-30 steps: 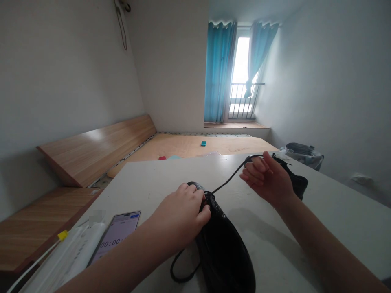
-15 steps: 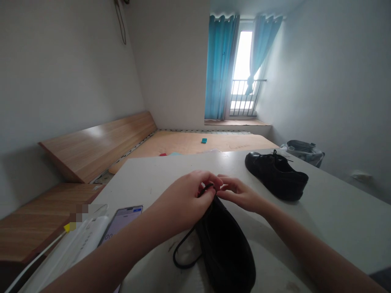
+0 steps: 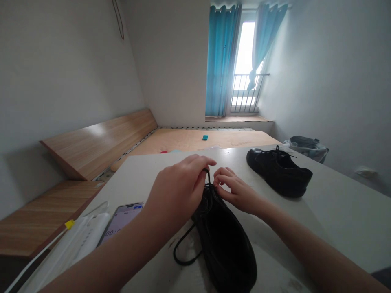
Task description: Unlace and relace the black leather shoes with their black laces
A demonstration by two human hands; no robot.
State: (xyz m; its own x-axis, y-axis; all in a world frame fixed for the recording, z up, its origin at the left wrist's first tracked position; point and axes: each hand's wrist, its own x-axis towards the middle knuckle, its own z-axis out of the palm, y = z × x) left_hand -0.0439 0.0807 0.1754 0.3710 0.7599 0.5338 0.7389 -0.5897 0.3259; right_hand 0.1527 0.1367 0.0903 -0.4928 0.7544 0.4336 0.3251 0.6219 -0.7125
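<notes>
A black lace-up shoe [image 3: 227, 248] stands on the white table, its heel toward me and its opening facing up. My left hand [image 3: 185, 185] is closed on the black shoelace [image 3: 208, 177], which runs taut from its fingers down to the eyelets. Close by, my right hand [image 3: 235, 189] has its fingers curled and pinched on the lace at the right of the eyelets. One loose stretch of lace loops onto the table left of the shoe. A second black shoe [image 3: 279, 171], its lace tied in a bow, lies farther back on the right.
Left of my arm lie a phone [image 3: 124, 221] with a lit screen and a white power strip [image 3: 85, 240] with a cable and yellow tag. Beyond the white table [image 3: 336, 211] is a bed [image 3: 180, 140]. A lined bin [image 3: 308, 147] stands behind on the right.
My left hand has risen slightly and drawn the lace upward, so a taut strand now shows above the eyelets. The hands have moved a little apart; the view has tilted slightly down.
</notes>
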